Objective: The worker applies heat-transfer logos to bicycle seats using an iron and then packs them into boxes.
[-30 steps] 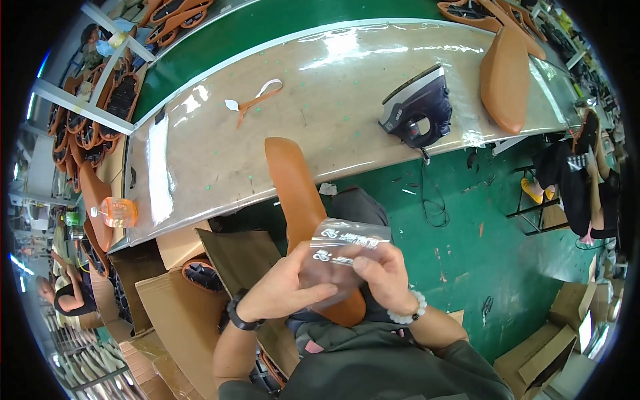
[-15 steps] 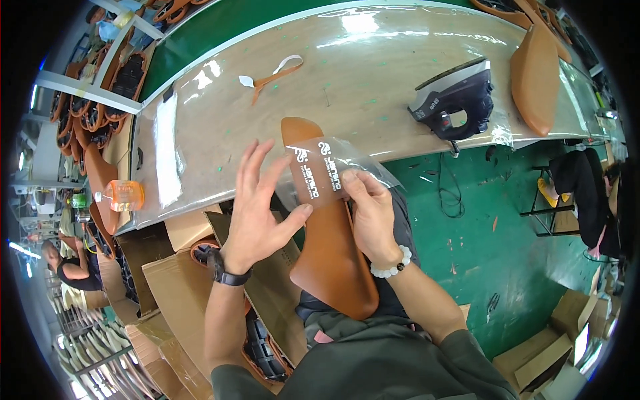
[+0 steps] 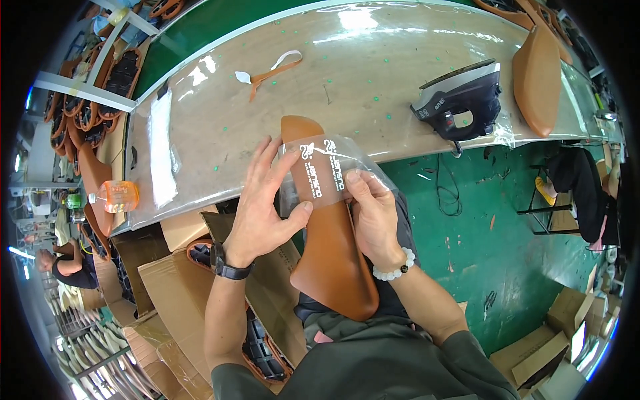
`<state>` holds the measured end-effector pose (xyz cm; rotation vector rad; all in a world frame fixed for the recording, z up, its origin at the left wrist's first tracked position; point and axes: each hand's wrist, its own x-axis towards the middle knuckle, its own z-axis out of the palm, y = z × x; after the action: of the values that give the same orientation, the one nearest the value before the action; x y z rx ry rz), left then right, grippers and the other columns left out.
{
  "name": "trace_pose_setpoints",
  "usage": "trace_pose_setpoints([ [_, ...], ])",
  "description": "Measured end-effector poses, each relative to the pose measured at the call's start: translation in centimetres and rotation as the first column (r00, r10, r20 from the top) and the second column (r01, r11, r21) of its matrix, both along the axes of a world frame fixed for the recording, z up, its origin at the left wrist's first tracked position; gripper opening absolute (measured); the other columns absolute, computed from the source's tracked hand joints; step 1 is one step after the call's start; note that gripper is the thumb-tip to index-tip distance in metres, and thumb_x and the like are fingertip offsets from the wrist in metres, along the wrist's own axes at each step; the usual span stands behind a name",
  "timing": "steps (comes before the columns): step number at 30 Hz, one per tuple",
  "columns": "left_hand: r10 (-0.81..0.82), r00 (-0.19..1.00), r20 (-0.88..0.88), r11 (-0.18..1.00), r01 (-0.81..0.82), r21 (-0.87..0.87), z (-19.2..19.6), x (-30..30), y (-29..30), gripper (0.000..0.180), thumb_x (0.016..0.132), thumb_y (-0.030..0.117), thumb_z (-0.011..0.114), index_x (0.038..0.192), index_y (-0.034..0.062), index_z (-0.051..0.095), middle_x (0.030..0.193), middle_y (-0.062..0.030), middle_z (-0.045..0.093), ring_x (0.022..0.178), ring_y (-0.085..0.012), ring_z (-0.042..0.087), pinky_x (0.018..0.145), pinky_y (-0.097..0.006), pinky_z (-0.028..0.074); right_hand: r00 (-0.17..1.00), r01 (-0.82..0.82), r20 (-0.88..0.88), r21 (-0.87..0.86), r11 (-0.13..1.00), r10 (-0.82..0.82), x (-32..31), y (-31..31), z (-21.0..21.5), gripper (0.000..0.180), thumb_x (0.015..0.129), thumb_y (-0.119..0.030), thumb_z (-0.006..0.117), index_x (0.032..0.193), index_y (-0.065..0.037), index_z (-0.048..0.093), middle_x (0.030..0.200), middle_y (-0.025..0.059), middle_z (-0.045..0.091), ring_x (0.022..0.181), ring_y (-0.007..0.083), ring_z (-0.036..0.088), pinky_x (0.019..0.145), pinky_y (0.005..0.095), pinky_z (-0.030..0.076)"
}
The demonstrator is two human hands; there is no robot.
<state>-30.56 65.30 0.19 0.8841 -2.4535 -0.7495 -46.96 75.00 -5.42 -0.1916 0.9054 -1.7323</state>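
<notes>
A long tan leather-look seat cover (image 3: pixel 333 260), narrow at the far end and broad at the near end, lies across my lap with its narrow tip over the table edge. Over its narrow part rests a clear film (image 3: pixel 350 158) bearing white printed marks. My left hand (image 3: pixel 260 207) is open, its fingertips and thumb touching the film's left edge against the seat. At the opposite edge, my right hand (image 3: pixel 375 213) pinches the film between thumb and bent fingers. The seat's underside is hidden.
On the table (image 3: pixel 267 127) stand a dark iron (image 3: pixel 460 100) and another tan seat (image 3: pixel 537 83); a thin strip (image 3: pixel 273 75) lies farther left. An orange bottle (image 3: pixel 115 197) is at the table's left end. Cardboard boxes (image 3: pixel 177 293) flank me, and a person (image 3: pixel 70 267) is far left.
My left fingers have come down from above the film and drawn closer to its left edge. The film has shifted slightly, lying flatter on the seat; my right hand keeps its pinch.
</notes>
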Motion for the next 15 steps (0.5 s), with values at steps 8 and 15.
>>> trace_pose_setpoints([
  [8, -0.031, 0.999, 0.018, 0.999, 0.031, 0.006, 0.0, 0.1, -0.5, 0.075, 0.077, 0.027, 0.073, 0.144, 0.0079, 0.045, 0.155, -0.0242, 0.031, 0.148, -0.0428, 0.021, 0.117, -0.054, 0.025, 0.89, 0.062, -0.455, 0.092, 0.994, -0.013, -5.0, 6.3, -2.2, 0.021, 0.092, -0.012, 0.07, 0.109, -0.002, 0.065, 0.098, 0.0028, 0.064, 0.081, 0.0099, 0.06, 0.072, 0.0249, 0.051],
  [15, -0.014, 0.999, 0.038, 1.0, 0.014, 0.003, 0.3, -0.2, -0.3, 0.075, 0.078, 0.03, 0.072, 0.144, 0.0078, 0.045, 0.155, -0.0242, 0.032, 0.148, -0.0432, 0.021, 0.117, -0.055, 0.025, 0.19, 0.6, -0.917, -0.175, 0.781, -0.352, -19.3, -0.4, -4.2, 0.033, 0.088, -0.019, 0.076, 0.107, 0.003, 0.06, 0.097, 0.006, 0.06, 0.089, 0.0132, 0.055, 0.079, 0.0304, 0.047],
])
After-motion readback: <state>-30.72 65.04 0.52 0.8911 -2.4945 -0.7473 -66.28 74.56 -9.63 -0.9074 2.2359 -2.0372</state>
